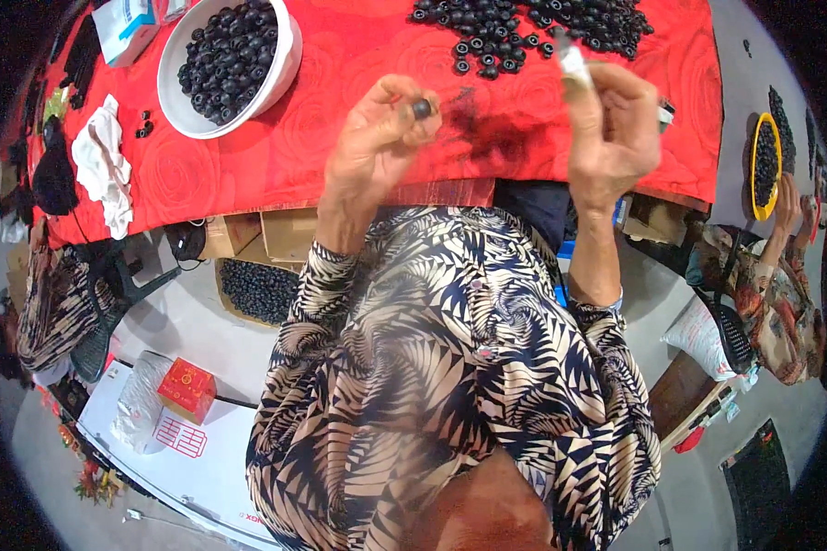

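My left hand (pixel 379 129) is raised over the near part of the red tablecloth (pixel 340 55), its fingers closed on a small round black cap-like piece (pixel 422 108). To the right, my right hand (pixel 616 129) is closed around a slim tool with a white wrap (pixel 572 64) and a dark tip; motion blurs it, so its exact kind does not show. The tool's tip points away from me, apart from the black piece. Beyond my hands lies a loose heap of similar black pieces (pixel 496 41), several showing a hollow side.
A white bowl (pixel 289 50) full of black pieces stands at the far left, near a white cloth (pixel 103 165) and a blue-and-white box (pixel 124 32). Below the table edge is a carton of black pieces (pixel 257 289). At right, another person's hand (pixel 787 204) touches a yellow basket (pixel 754 188).
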Motion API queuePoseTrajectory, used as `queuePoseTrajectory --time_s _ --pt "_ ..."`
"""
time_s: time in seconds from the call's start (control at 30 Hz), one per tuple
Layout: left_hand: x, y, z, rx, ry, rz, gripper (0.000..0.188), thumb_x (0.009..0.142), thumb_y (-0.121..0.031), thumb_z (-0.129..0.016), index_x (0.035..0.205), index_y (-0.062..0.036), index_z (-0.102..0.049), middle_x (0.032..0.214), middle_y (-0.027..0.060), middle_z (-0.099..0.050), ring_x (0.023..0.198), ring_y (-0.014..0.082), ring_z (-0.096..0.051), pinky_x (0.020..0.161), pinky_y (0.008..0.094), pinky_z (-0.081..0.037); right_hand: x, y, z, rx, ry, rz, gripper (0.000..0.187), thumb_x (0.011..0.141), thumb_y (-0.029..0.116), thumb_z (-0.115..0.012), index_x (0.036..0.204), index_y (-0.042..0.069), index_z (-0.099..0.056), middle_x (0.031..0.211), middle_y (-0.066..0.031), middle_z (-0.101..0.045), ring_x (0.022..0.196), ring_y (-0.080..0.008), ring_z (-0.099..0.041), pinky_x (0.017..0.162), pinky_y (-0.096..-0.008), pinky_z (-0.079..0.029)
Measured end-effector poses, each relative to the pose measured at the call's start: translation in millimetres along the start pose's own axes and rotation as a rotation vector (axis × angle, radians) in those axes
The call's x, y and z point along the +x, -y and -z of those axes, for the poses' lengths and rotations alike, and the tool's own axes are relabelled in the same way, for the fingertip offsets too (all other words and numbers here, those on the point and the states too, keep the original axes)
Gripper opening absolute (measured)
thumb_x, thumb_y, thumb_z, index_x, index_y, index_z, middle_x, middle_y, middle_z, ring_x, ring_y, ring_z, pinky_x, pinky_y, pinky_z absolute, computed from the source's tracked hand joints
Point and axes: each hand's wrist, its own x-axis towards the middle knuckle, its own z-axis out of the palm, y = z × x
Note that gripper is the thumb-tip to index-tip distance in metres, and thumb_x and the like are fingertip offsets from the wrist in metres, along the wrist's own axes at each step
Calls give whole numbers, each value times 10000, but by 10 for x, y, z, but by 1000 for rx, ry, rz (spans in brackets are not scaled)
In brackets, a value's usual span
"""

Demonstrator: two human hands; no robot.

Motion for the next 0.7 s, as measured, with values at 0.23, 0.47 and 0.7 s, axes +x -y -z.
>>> queuePoseTrajectory --time_s 0.23,0.47,0.7 --pt "-6 22 11 -92 -140 -8 347 758 5 -604 1092 27 -515 1050 181 -494 785 139 -425 645 155 -410 -181 -75 -55 73 136 -282 201 777 98 -648 907 -8 -535 780 -68 -626 685 -83 -571 591 -208 -458" --pt "49 10 6 -65 -81 -6 254 813 -22 -561 1057 36 -522 1055 187 -496 826 158 -459 675 147 -458 -252 -74 -98 55 231 -395 209 779 114 -648 905 -8 -536 778 -59 -625 682 -70 -559 579 -199 -442" --pt "17 0 -3 17 -126 8 169 859 -73 -508 997 12 -555 909 124 -579 779 196 -581 716 272 -488 -317 -37 -179 109 243 -456 182 775 61 -624 911 -19 -532 780 -69 -622 684 -92 -569 596 -214 -453"
